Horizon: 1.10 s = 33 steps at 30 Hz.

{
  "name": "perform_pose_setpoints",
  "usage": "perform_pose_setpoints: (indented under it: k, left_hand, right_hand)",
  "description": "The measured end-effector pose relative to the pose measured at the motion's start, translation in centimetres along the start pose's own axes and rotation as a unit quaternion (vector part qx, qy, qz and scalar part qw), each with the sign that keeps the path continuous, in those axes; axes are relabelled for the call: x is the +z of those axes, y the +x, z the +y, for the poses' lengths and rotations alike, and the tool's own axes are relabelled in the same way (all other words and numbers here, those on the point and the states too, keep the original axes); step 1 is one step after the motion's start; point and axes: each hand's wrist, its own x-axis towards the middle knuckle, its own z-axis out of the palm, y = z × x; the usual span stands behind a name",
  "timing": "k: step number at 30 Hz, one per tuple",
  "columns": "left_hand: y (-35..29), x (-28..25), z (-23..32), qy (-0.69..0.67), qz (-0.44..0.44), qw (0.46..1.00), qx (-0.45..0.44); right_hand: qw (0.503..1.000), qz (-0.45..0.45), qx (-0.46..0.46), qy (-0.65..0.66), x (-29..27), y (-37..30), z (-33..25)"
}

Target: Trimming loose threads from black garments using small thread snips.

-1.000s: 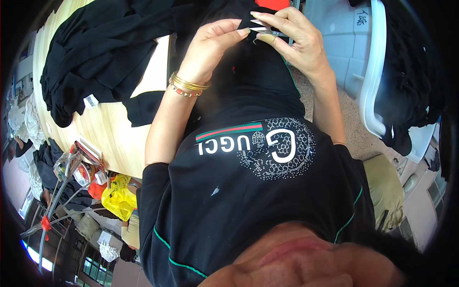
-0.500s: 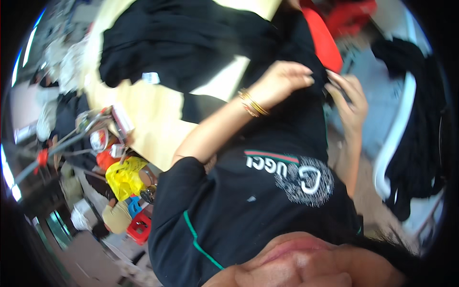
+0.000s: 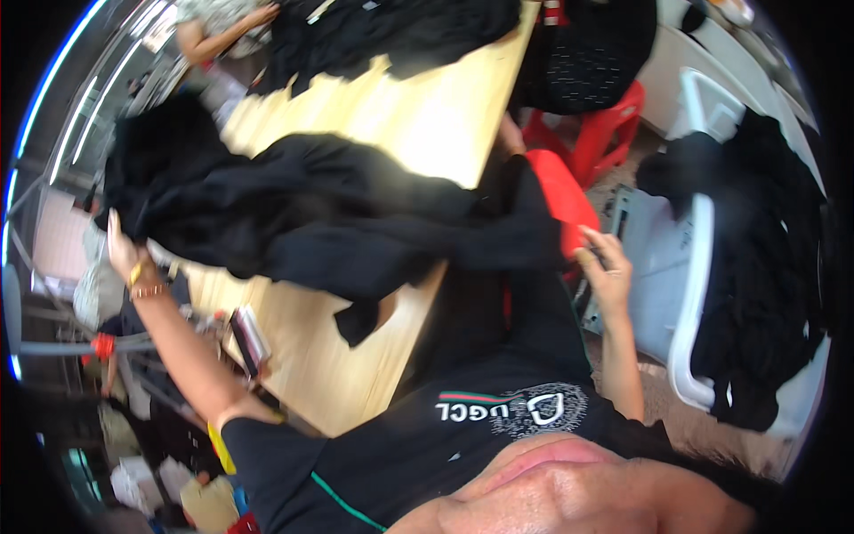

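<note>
A long black garment (image 3: pixel 356 214) stretches across the pale wooden table (image 3: pixel 311 356), with its left end bunched up high and its right end over my lap. At its left end is my left hand (image 3: pixel 124 254), gold bracelets on the wrist. Its fingers are straight against the cloth edge and the thumb is hidden; it appears to grip the cloth. My right hand (image 3: pixel 607 270), fingers curled, pinches the narrow right end of the garment off the table edge, in front of a smooth red surface (image 3: pixel 562 196).
More black cloth (image 3: pixel 382 40) covers the table's far side, where a co-worker's arm (image 3: pixel 236 34) reaches in. A red stool (image 3: pixel 605 138) stands beyond my right hand. To the right, a white-rimmed tub (image 3: pixel 696 311) holds piled black clothes (image 3: pixel 761 267). A slim box (image 3: pixel 250 340) lies by the table's left edge.
My left hand has swung far left from beside my right hand, and the garment now lies stretched out between them. The view has shifted, showing more of the table's far side.
</note>
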Motion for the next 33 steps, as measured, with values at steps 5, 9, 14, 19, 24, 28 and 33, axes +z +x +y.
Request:
perform_pose_setpoints:
  k: [5, 9, 14, 19, 24, 28, 33]
  left_hand:
    - [-14.3, 5.9, -7.2, 0.337, -0.102, 0.935, -0.049]
    - [-28.0, 14.7, -11.5, 0.405, -0.238, 0.883, 0.012]
    - [-27.9, 19.4, -17.4, 0.506, -0.277, 0.806, 0.13]
    - [-17.3, 16.9, -25.0, 0.463, -0.309, 0.812, 0.178]
    - [-7.5, 20.1, -23.3, 0.681, -0.211, 0.698, -0.066]
    - [-7.6, 28.1, -20.1, 0.63, -0.169, 0.745, 0.141]
    - [-17.0, 38.9, -16.3, 0.328, -0.362, 0.815, 0.313]
  right_hand:
    - [0.999, 0.014, 0.023, 0.035, 0.9, 0.3, -1.0]
    - [0.999, -0.006, 0.027, 0.029, 0.5, 0.9, -1.7]
    - [0.997, 0.005, -0.06, -0.05, -1.3, 0.3, -2.9]
    - [0.999, 0.003, -0.037, -0.026, -1.8, -0.8, -4.0]
    - [0.989, -0.02, -0.053, -0.139, -5.4, -1.8, -8.6]
    - [0.938, 0.008, -0.148, -0.312, -10.5, -2.9, -10.9]
    - [0.871, 0.088, -0.118, -0.469, -19.4, -1.9, -9.4]
